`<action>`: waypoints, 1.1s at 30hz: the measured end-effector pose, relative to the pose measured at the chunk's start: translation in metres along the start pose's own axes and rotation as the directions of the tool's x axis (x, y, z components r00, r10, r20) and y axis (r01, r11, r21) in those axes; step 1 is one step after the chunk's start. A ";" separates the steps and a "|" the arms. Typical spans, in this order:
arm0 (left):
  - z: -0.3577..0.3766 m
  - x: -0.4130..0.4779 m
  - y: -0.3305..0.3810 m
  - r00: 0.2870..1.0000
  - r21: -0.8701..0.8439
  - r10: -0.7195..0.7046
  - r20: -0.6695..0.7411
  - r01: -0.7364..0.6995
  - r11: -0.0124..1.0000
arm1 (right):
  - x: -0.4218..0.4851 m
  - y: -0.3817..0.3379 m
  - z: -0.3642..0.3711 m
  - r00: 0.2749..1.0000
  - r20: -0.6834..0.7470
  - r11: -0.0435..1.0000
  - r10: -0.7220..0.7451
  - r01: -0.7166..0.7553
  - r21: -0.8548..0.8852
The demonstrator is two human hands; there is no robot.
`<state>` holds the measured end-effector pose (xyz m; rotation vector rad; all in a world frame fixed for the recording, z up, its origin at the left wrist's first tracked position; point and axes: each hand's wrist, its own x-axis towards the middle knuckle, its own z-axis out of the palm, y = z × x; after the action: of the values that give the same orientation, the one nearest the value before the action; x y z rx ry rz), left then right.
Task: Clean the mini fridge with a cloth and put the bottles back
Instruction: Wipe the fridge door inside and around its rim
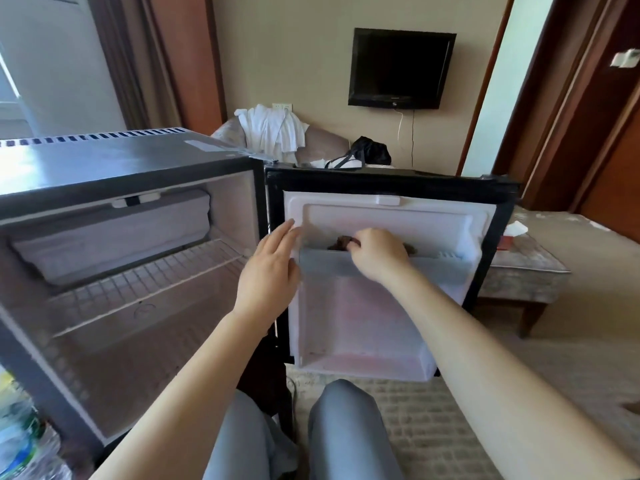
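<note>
Head camera is looking down at the mini fridge (104,161), which is standing on the carpet with its inside open to the room. Its door (363,323) is hanging fully open to the right of the fridge body, with the white inner liner facing the person. Behind the fridge, white towels (272,128) are lying over an armchair, and a dark television (400,69) is hanging on the wall above and behind the door. To the right of the door a padded bench (523,271) is standing. Inside the fridge a white wire shelf (138,282) is sitting at about middle height.

At the lower left corner of the fridge some plastic bottles (20,427) are waiting outside it; they are blurred and I cannot count them.

The person is sitting in front of the fridge. The left hand (270,268) is lying flat against the hinge-side rim of the door, its fingers straight and close together. The right hand (377,254) is reaching into the upper door shelf (332,265), its fingers curling down and clamping on a dark brown cloth (343,243). The cloth is lying inside this door shelf, mostly hidden behind the shelf front and the hand.
</note>
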<state>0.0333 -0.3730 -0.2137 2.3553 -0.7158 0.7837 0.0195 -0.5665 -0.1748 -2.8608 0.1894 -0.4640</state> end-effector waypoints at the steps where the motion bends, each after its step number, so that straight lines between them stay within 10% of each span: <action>1: -0.003 0.000 -0.003 0.999 -0.007 -0.043 -0.003 0.043 0.999 | 0.003 -0.011 0.003 1.000 0.005 1.000 -0.024 0.024 0.014; 13: -0.006 0.019 0.010 0.953 0.025 -0.302 0.040 0.301 0.953 | 0.005 -0.035 0.007 0.983 0.037 0.982 -0.179 0.176 0.072; 22: -0.007 0.032 0.007 0.911 -0.031 -0.408 0.050 0.410 0.912 | -0.032 0.060 -0.018 0.986 -0.160 0.999 0.035 -0.038 -0.017; 27: -0.014 0.029 -0.003 0.913 -0.106 -0.387 0.125 0.400 0.910 | -0.025 0.017 -0.028 0.887 -0.455 0.977 0.076 0.024 0.210; 33: -0.035 0.014 -0.022 0.932 -0.094 -0.298 0.208 0.322 0.942 | 0.009 -0.077 0.014 0.911 -0.411 0.871 0.029 0.179 0.458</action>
<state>0.0441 -0.3395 -0.1878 2.3673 -0.4344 0.3672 0.0393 -0.4910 -0.1662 -2.2523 0.0186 -0.9722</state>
